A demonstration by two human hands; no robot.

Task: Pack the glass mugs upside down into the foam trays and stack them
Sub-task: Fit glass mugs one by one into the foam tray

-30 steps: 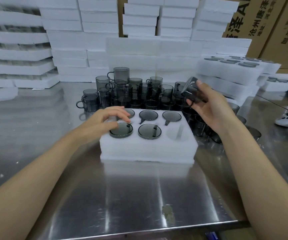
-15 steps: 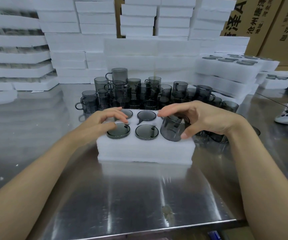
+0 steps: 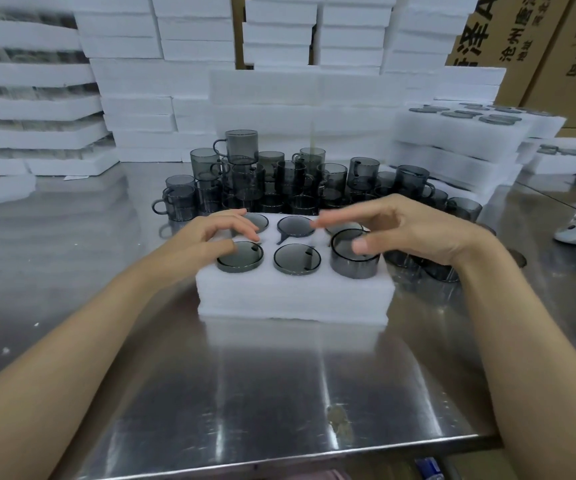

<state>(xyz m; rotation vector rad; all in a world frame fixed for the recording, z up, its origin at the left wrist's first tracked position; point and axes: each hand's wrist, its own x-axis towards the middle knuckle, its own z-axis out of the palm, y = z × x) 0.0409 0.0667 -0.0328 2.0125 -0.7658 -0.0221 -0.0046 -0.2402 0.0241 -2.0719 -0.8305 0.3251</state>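
Tray (image 3: pixel 293 299): white foam block with six round cells in two rows, flat on the surface (image 3: pixel 245 393), straight ahead and between both forearms.
Mug (image 3: pixel 354 266): smoky grey glass, upside down in the near right cell, only partly sunk, wall standing proud of the foam, base up.
Seated mugs (image 3: pixel 297 259): upside down and about flush with the foam, bases showing as dark discs; near left, near middle and rear middle cells in plain sight, rear left and rear right partly covered by the hands.
Right hand (image 3: pixel 414 230): above the right end of the tray, open, fingers stretched leftward and blurred over the rear cells, thumb lying against the upturned base of the proud mug; no closed grip to be seen.
Left hand (image 3: pixel 217 233): on the left end of the tray, fingers loosely bent, tips resting on the foam between the two left cells; nothing held.
Loose mugs (image 3: pixel 245 174): a crowd just behind the tray, mostly upright, some stacked two high, more of them behind the right wrist.
Packed trays (image 3: pixel 452 140): stacked at the right rear, dark mug bases showing in the top one.
Foam stacks (image 3: pixel 134 81): tall white piles along the back and left.
Cartons (image 3: pixel 556 46): brown, printed with dark characters, at the far right rear.
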